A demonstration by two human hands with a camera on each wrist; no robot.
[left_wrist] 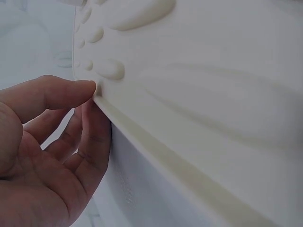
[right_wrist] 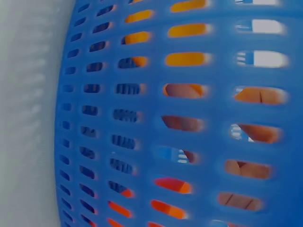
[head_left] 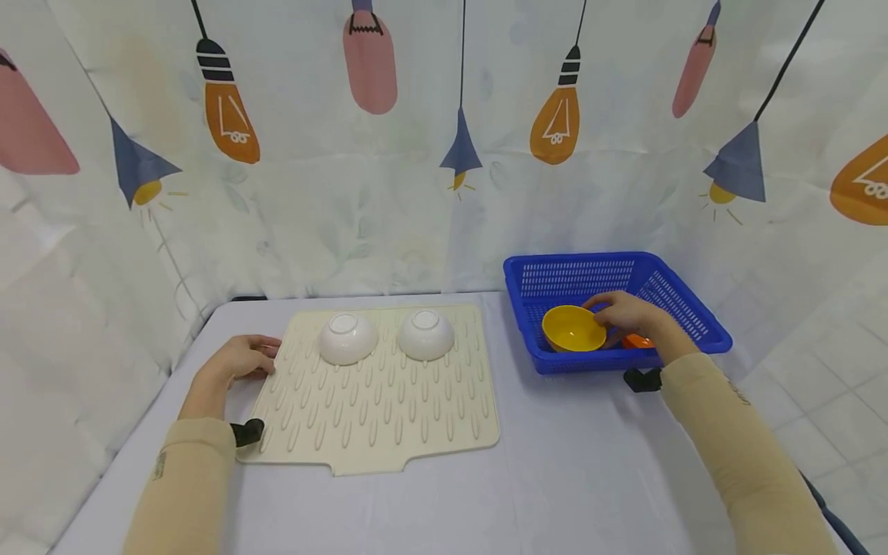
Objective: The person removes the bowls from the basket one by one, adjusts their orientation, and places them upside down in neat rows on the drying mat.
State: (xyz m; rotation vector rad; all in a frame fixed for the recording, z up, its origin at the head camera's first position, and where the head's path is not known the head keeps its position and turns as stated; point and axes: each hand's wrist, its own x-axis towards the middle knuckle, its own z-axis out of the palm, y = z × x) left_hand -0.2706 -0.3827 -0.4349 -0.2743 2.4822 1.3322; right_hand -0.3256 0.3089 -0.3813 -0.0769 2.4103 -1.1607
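At the left edge of a cream, ridged drying mat (head_left: pixel 388 416), my left hand (head_left: pixel 239 357) pinches the rim. In the left wrist view its thumb tip (left_wrist: pixel 85 90) lies at the mat's edge, with the other fingers against the side. Two white bowls (head_left: pixel 348 339) (head_left: pixel 426 335) stand upside down on the far part of the mat. Inside a blue plastic basket (head_left: pixel 694 312), my right hand (head_left: pixel 627 316) grips the right rim of a yellow bowl (head_left: pixel 573 331), which is tilted toward me. An orange item (head_left: pixel 637 341) lies under that hand, mostly hidden.
The mat and basket stand on a white-covered table (head_left: pixel 555 462). A patterned curtain (head_left: pixel 416 223) hangs right behind them. The basket's slotted wall (right_wrist: pixel 142 104) fills most of the right wrist view, with the hand partly seen through the slots.
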